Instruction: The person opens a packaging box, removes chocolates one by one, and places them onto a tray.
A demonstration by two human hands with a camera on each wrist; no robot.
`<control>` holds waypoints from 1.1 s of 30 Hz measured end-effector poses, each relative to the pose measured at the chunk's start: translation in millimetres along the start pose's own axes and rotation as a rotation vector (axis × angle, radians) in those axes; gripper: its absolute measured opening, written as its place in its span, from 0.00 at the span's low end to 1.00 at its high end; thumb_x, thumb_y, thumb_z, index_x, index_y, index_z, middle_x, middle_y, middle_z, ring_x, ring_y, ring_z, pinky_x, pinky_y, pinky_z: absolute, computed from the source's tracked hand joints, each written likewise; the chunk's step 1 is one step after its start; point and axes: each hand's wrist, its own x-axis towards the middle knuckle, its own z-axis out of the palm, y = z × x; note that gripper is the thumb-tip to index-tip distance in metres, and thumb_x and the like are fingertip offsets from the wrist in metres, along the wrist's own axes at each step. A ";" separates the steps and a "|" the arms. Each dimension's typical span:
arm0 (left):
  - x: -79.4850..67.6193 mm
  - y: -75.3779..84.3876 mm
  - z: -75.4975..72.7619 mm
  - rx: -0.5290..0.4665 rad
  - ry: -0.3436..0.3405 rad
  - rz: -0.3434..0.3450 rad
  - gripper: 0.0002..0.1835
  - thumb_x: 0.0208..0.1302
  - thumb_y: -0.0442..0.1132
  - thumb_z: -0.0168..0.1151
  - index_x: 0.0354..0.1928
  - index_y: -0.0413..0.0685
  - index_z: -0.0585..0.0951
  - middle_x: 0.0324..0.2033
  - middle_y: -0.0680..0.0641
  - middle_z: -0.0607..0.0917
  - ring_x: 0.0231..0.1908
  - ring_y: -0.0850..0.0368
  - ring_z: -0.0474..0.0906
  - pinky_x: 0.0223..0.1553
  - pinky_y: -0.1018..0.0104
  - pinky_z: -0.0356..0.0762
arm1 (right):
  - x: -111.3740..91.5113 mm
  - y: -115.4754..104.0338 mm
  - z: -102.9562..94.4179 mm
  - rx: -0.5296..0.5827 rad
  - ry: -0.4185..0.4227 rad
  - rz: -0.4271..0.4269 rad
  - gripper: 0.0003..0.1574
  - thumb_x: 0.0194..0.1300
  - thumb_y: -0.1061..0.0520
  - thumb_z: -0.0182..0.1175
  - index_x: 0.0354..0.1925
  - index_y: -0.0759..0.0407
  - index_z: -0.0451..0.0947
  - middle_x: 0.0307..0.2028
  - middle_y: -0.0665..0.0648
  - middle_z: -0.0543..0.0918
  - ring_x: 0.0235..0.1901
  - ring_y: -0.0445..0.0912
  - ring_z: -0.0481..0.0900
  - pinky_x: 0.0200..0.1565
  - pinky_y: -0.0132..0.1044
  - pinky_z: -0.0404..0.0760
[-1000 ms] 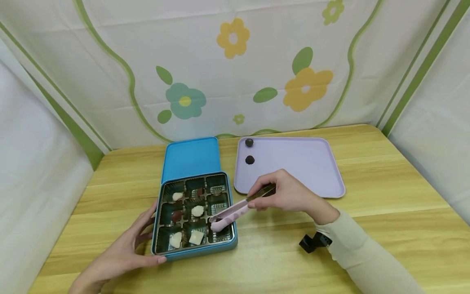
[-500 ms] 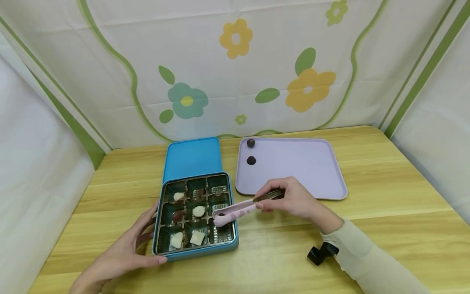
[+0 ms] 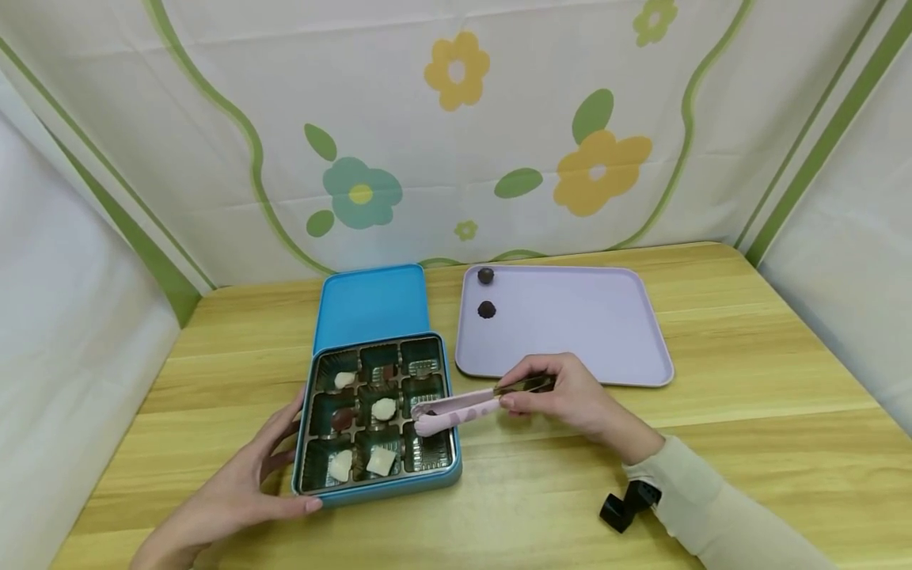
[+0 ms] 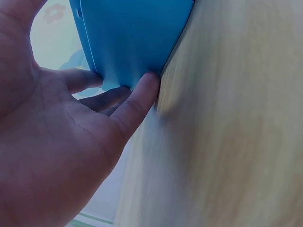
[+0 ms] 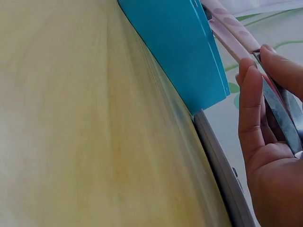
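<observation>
In the head view my right hand (image 3: 563,394) pinches a pair of tongs (image 3: 459,413) with pale pink paw-shaped tips. The tips hover over the right column of a blue tin (image 3: 399,489), and a small dark piece shows between them, partly hidden. My left hand (image 3: 238,483) rests at the tin's near left corner, thumb on the front wall and fingers along the left side. The left wrist view has its fingertips touching the blue wall (image 4: 128,42). Inside the tin, a divided insert holds white chocolates (image 3: 383,409) and brown chocolates (image 3: 343,419) in several compartments.
A lilac tray (image 3: 570,317) lies behind the right hand, with two dark chocolates (image 3: 487,309) near its left edge. The blue lid (image 3: 372,305) lies behind the tin. A floral cloth (image 3: 456,158) stands behind the wooden table (image 3: 748,356).
My right hand has drawn back toward the right and slightly nearer, and the tong tips have risen from the tin's near right compartment. My left hand stays at the tin.
</observation>
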 end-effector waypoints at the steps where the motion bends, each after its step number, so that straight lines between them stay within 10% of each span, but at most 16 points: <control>1: -0.2 0.6 0.4 -0.003 0.001 -0.003 0.65 0.63 0.39 0.79 0.88 0.75 0.41 0.86 0.31 0.42 0.75 0.17 0.61 0.60 0.82 0.71 | 0.1 0.7 -0.2 0.001 0.001 -0.002 0.16 0.65 0.65 0.76 0.49 0.71 0.87 0.41 0.59 0.91 0.34 0.43 0.91 0.40 0.42 0.92; 18: 0.3 -2.7 -1.0 0.008 0.000 0.015 0.66 0.64 0.37 0.79 0.87 0.75 0.40 0.86 0.32 0.43 0.75 0.18 0.61 0.59 0.81 0.73 | 1.4 -6.4 -30.1 -0.038 0.162 -0.099 0.14 0.68 0.66 0.72 0.49 0.75 0.86 0.34 0.53 0.93 0.30 0.43 0.90 0.36 0.38 0.91; 33: -0.7 1.0 1.3 0.006 0.001 -0.003 0.65 0.64 0.39 0.79 0.87 0.77 0.41 0.86 0.32 0.43 0.75 0.18 0.62 0.60 0.80 0.73 | 6.6 -5.6 -51.0 -0.198 0.423 0.104 0.19 0.69 0.56 0.75 0.51 0.68 0.88 0.37 0.49 0.93 0.35 0.42 0.91 0.41 0.36 0.91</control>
